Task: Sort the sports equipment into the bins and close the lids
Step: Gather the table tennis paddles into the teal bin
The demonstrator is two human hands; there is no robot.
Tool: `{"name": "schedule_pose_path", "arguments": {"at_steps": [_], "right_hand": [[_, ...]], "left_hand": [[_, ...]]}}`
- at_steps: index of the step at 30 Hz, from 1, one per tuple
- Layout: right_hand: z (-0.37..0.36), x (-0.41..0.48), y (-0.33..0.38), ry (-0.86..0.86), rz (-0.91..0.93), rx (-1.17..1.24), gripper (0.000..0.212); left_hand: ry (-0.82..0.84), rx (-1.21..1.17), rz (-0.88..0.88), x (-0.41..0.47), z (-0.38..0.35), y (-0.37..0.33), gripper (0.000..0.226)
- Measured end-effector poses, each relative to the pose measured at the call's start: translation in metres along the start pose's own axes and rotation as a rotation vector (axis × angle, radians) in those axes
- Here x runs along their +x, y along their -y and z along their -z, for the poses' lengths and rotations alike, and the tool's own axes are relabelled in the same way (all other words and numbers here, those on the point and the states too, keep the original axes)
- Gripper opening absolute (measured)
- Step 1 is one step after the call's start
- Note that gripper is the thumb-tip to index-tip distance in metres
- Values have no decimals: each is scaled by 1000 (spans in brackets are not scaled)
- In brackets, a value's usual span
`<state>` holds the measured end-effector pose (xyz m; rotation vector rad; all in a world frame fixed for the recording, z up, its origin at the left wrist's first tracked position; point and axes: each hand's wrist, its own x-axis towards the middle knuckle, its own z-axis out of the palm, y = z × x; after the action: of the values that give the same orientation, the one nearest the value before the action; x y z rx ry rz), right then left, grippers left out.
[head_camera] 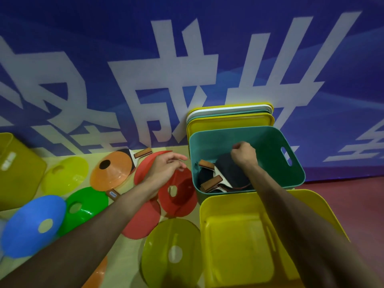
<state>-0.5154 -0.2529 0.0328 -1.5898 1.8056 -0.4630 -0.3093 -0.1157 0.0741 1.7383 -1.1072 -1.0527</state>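
Paddles [224, 179] with dark rubber faces and tan wooden handles lie stacked in the teal bin [291, 173], where the right hand [244, 154] hovers with its grip curled shut; I cannot tell whether it holds anything. The left hand [166, 166] hangs above the red cones [180, 194] with fingers loosely apart, empty. One more paddle [141, 153] lies half buried under the orange cone [112, 171] by the wall. Risk, as I judge it: the thin, glossy, flexible cones overlap, so lifting one could drag its neighbour or hide that paddle further. The yellow bin [239, 235] is smooth, rounded plastic and empty. Lids [228, 117] lean upright behind the teal bin and could topple if bumped.
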Motion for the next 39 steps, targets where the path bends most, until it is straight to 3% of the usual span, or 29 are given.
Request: {"name": "schedule_pose_path", "arguments": {"at_steps": [8,13,21,24,29,39], "right_hand": [[-28,-33,70,-197,314,78,28],[-60,-57,118,-276,521,-32,22],[-145,-98,174,-173,688,-52,21],[-183,-115,186,-72,680,-67,21],[-221,-138,184,33,642,-121,25],[-277,-149,159,336,365,-173,30]], "left_hand": [[-66,-54,-24,-13,59,18,25],[-76,-146,18,-20,110,50,22],[-108,-173,190,-40,193,120,21],[-37,-25,194,-43,215,149,17],[299,566,61,-36,238,186,25],[396,795,-87,7,222,232,49]]}}
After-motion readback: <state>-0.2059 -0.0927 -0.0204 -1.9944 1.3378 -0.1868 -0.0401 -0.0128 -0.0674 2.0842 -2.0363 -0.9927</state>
